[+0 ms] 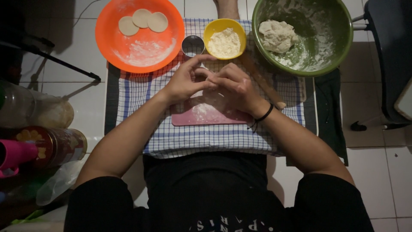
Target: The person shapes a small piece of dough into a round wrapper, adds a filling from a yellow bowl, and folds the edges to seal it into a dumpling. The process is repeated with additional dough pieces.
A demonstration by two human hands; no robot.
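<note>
Two hands meet over a pink cutting board [201, 115] that lies on a checked cloth [193, 139] spread on the tiled floor. Our left hand [185, 80] and right hand [234, 86] are joined at the fingertips, fingers curled in and pinching something small between them. We judge it to be a piece of dough, but the fingers hide it, so we cannot be sure.

Both wrists hover above the board, forearms angled inward, the right wrist wearing a black band [262, 115].

Beyond the hands stand a small metal ring cutter [192, 45], a yellow bowl [216, 26] of pale filling, an orange plate [139, 49] with three dough rounds [142, 20], and a green bowl [332, 38] holding a dough lump [277, 36]. A wooden rolling pin [266, 86] lies just beside the right hand.

We judge that pinching too hard could tear the thin dough. The right forearm could also knock the rolling pin.
</note>
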